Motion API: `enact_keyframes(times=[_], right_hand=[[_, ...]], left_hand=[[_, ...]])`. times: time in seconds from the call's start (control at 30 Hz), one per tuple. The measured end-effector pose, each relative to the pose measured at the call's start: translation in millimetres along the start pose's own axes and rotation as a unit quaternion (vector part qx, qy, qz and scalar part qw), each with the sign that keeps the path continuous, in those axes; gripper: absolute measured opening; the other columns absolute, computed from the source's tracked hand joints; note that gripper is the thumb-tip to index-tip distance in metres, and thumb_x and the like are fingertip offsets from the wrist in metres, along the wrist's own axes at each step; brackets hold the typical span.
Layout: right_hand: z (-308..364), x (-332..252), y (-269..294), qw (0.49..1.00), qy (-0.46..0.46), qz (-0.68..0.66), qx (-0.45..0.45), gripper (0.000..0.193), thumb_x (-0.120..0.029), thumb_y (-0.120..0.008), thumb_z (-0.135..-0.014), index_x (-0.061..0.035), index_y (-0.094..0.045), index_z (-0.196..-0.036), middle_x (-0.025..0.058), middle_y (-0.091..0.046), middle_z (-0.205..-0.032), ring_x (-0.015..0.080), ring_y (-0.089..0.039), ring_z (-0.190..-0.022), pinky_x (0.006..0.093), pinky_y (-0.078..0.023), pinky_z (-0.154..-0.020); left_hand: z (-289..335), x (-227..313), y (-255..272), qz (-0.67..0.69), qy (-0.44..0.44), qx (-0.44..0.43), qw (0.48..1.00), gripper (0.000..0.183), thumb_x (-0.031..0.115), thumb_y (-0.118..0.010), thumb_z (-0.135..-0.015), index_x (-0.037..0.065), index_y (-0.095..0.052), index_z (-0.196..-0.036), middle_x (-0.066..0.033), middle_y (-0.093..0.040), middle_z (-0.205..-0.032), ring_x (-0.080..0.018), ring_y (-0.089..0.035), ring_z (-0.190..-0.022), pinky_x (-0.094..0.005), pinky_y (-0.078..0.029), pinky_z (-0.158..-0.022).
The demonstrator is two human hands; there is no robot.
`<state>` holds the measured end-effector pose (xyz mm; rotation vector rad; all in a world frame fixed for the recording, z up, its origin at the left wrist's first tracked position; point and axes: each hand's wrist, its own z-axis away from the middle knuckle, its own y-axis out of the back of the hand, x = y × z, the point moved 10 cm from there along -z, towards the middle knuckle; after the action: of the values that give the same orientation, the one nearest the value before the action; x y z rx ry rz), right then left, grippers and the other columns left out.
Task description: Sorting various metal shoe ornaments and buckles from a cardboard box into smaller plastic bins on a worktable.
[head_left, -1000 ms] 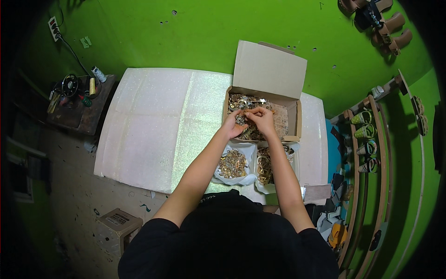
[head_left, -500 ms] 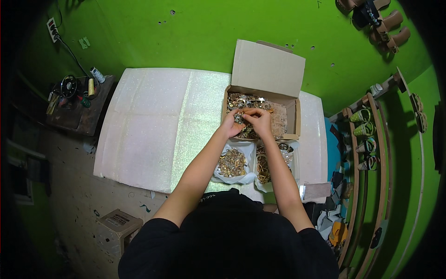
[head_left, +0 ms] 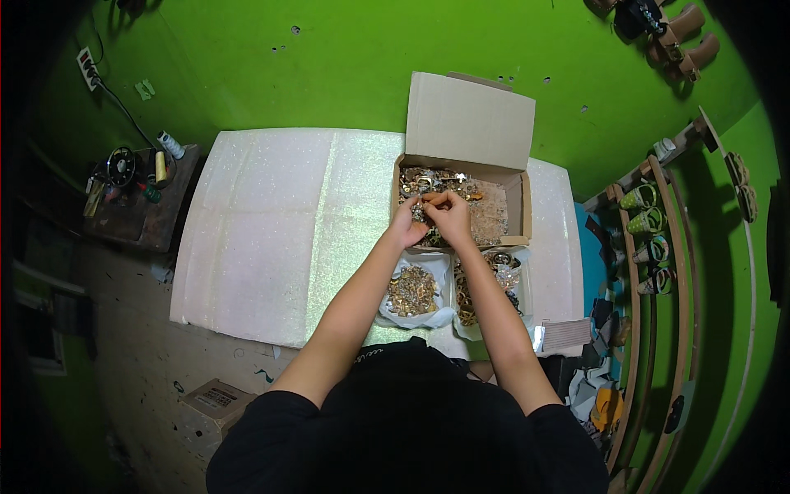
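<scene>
Over an open cardboard box point(head_left: 515, 206), both my hands are close together. My left hand point(head_left: 403, 229) is cupped, palm up, around a small pile of shiny metal ornaments point(head_left: 418, 212). The fingers of my right hand point(head_left: 451, 221) pinch at that pile; what sits between the fingertips is too small to make out. Silver and gold ornaments point(head_left: 436, 179) fill the left side of the box, while its right side shows bare brown bottom. Nearer to me stand a white plastic-lined container point(head_left: 445, 316) of gold and silver pieces and a second container point(head_left: 469, 331), partly hidden under my right forearm.
A shimmery white cover lies on the table point(head_left: 255, 222). The box lid point(head_left: 469, 119) stands raised by the green wall. At left is a sewing machine table point(head_left: 156, 218) with thread spools. Sandals hang on a wooden rack point(head_left: 683, 329) at right; a carton point(head_left: 218, 403) sits on the floor.
My right hand has shifted slightly left, its fingers closer over my left palm. The whole view has tilted a little.
</scene>
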<state>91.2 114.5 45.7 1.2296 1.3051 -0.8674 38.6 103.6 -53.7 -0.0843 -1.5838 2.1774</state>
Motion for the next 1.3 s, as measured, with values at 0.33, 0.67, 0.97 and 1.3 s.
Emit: enact_keyframes(times=[0.33, 0.67, 0.97, 1.3], right_hand=[[5.8, -20.1, 6.6, 0.998, 0.03, 0.018, 0.043, 0.013, -0.002, -0.063, -0.065, 0.0017, -0.058, -0.077, 0.0063, -0.059, -0.074, 0.0072, -0.053, -0.06, 0.0194, -0.043, -0.054], [56.1, 6.3, 34.1, 0.995, -0.078, -0.058, 0.033, 0.012, -0.002, -0.059, -0.071, 0.0051, -0.058, -0.081, 0.0065, -0.058, -0.067, 0.0093, -0.053, -0.058, 0.02, -0.043, -0.055], [108.6, -0.6, 14.0, 0.985, 0.047, 0.162, -0.028, 0.014, -0.011, -0.056, -0.073, 0.0021, -0.06, -0.076, 0.0089, -0.057, -0.07, 0.0164, -0.054, -0.058, 0.0252, -0.042, -0.052], [48.4, -47.5, 0.8, 0.961, 0.114, 0.252, 0.005, 0.012, -0.008, -0.056, -0.068, 0.0001, -0.058, -0.077, 0.0125, -0.055, -0.077, 0.023, -0.053, -0.063, 0.0293, -0.042, -0.059]], left_hand=[[-2.1, 0.7, 0.2, 0.02, 0.01, -0.022, 1.0, 0.033, 0.025, -0.032, -0.085, 0.001, -0.043, -0.105, -0.0134, -0.049, -0.103, -0.0236, -0.049, -0.095, -0.0338, -0.041, -0.084], [7.8, 0.9, -22.2, 0.058, 0.015, -0.044, 0.997, 0.036, 0.024, -0.022, -0.088, -0.004, -0.045, -0.096, -0.0179, -0.047, -0.108, -0.0274, -0.042, -0.107, -0.0361, -0.039, -0.088], [7.2, -0.9, -23.7, 0.075, 0.022, -0.043, 0.996, 0.034, 0.023, -0.023, -0.088, -0.004, -0.045, -0.089, -0.0188, -0.046, -0.107, -0.0277, -0.043, -0.106, -0.0355, -0.04, -0.087], [10.3, -4.7, -25.6, 0.045, 0.029, -0.045, 0.998, 0.033, 0.021, -0.027, -0.086, -0.003, -0.045, -0.099, -0.0164, -0.046, -0.11, -0.0259, -0.042, -0.107, -0.0361, -0.039, -0.088]])
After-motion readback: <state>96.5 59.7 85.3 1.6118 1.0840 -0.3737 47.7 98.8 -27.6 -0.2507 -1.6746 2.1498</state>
